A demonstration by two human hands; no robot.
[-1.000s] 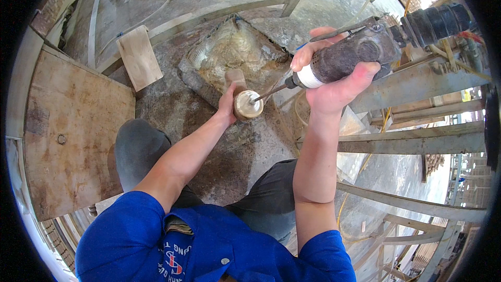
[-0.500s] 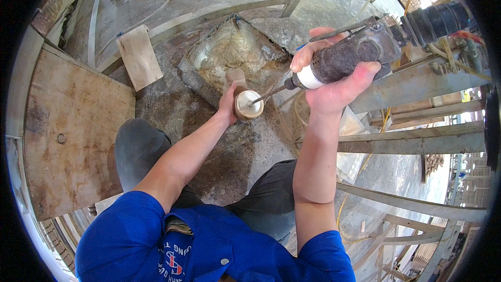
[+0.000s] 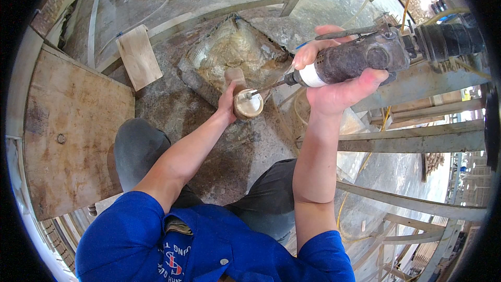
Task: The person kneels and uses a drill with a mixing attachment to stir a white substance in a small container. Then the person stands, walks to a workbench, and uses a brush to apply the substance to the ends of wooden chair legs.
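My left hand (image 3: 227,105) is wrapped round a small beige container (image 3: 249,116), whose round mouth is turned up and shows white contents. A tan piece (image 3: 235,76) sticks out beyond the fingers; whether it belongs to the container I cannot tell. My right hand (image 3: 334,86) grips a dark, worn air drill (image 3: 349,60) with a white collar and a long lever along its far side. From the drill a thin metal rod (image 3: 272,85) slants down to the left, its tip in the container's mouth at the white contents.
A thick black hose (image 3: 451,39) runs off the drill's back end. Beyond my left hand lies a crumpled, stained sheet (image 3: 224,47) on the floor. A loose board (image 3: 140,57) lies left of it, near a large wooden panel (image 3: 73,136). Metal frame bars (image 3: 412,140) stand at right.
The rod's tip has shifted from the middle of the white contents toward their far left side. My right hand and the drill have moved slightly right. The left hand stays nearly still.
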